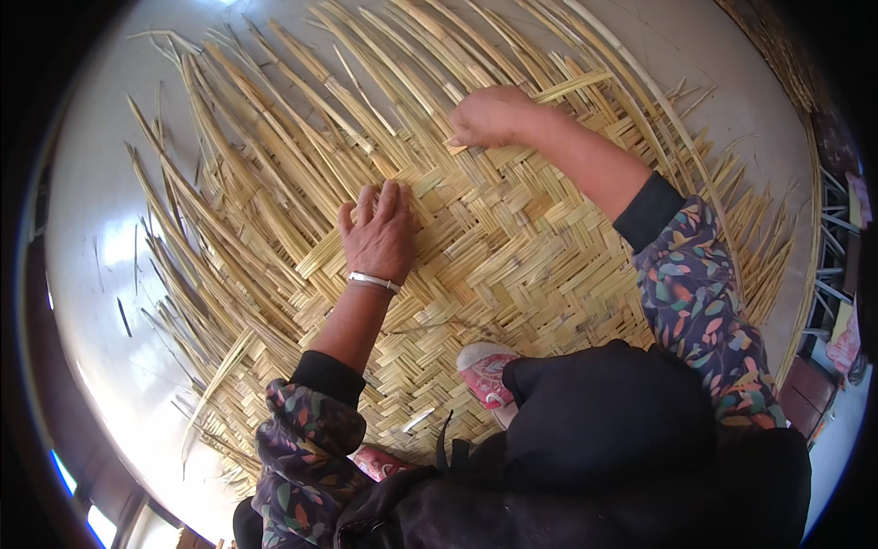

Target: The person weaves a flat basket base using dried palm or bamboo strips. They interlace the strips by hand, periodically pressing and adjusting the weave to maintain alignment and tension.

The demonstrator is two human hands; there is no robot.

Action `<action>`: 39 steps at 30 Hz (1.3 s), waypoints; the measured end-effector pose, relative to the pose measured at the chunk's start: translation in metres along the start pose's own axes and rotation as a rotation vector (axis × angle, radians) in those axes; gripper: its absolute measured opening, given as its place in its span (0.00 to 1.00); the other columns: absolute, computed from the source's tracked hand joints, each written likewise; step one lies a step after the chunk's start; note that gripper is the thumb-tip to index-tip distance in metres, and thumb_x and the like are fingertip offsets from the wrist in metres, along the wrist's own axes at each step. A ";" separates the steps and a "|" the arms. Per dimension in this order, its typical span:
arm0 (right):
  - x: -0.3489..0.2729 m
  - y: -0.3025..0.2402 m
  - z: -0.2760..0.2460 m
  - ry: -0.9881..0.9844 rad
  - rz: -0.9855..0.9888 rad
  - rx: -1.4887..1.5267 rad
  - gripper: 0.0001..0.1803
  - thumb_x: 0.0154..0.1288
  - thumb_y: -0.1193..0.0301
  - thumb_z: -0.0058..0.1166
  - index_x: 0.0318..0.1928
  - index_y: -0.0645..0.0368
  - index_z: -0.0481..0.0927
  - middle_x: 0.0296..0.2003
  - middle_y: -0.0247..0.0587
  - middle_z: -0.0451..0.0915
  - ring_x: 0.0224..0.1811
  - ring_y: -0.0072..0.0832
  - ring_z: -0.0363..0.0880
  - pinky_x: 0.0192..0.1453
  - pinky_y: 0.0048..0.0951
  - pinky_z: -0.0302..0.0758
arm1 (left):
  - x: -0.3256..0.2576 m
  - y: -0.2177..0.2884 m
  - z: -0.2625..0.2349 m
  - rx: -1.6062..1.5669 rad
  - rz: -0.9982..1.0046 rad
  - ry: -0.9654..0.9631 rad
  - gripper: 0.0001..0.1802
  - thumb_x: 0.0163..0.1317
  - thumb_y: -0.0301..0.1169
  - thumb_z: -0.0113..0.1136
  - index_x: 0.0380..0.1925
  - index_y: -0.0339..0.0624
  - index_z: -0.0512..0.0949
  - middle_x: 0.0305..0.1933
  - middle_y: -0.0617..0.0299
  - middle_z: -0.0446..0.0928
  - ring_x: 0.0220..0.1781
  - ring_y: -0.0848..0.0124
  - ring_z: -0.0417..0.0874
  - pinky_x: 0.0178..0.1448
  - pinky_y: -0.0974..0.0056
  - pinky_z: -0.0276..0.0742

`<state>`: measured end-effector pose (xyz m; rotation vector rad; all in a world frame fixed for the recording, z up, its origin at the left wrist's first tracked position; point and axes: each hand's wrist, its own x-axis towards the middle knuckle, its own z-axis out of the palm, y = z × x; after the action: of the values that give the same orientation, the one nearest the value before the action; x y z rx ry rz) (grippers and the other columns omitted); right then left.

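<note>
A large mat (540, 242) of woven flat reed strips lies under both my hands, its weave in a diagonal pattern. Long unwoven reed ends (274, 137) fan out from its far edge. My left hand (379, 233), a pale band at its wrist, presses on the far edge of the weave with fingers apart and slightly bent. Farther right along that edge, my right hand (494, 117) is closed on a reed strip (574, 86); the strip shows beyond the wrist, while the part in the fingers is mostly hidden.
My red-and-white shoe (487, 377) stands on the mat, and another red shoe (380, 462) shows at the near left. A smooth pale floor (101, 302) surrounds the mat. Metal-legged furniture (830, 256) and a brown box (808, 392) stand at the right.
</note>
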<state>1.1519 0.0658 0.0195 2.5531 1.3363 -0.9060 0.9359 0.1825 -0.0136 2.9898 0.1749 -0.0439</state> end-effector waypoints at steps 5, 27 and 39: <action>-0.005 0.003 -0.002 0.018 -0.012 -0.040 0.17 0.59 0.52 0.52 0.32 0.52 0.80 0.31 0.40 0.80 0.38 0.39 0.78 0.42 0.41 0.73 | 0.016 0.000 -0.018 0.060 0.104 -0.119 0.22 0.56 0.38 0.55 0.51 0.47 0.71 0.52 0.64 0.69 0.58 0.62 0.66 0.60 0.54 0.58; -0.044 0.084 0.057 0.517 0.403 2.255 0.13 0.60 0.63 0.58 0.32 0.59 0.73 0.22 0.33 0.74 0.19 0.17 0.74 0.17 0.18 0.69 | 0.145 0.058 -0.033 -0.339 -0.160 -0.363 0.21 0.56 0.31 0.57 0.51 0.40 0.73 0.47 0.46 0.76 0.49 0.52 0.78 0.52 0.56 0.74; -0.052 0.086 0.052 0.496 0.318 1.989 0.17 0.61 0.60 0.57 0.42 0.57 0.71 0.29 0.31 0.76 0.28 0.17 0.78 0.27 0.17 0.73 | 0.161 0.055 -0.028 -0.610 -0.378 -0.560 0.09 0.57 0.33 0.59 0.32 0.39 0.80 0.21 0.65 0.76 0.19 0.79 0.75 0.24 0.71 0.71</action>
<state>1.1733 -0.0421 -0.0079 4.0734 -0.8268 -2.2797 1.1027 0.1512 0.0162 2.1993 0.5605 -0.7141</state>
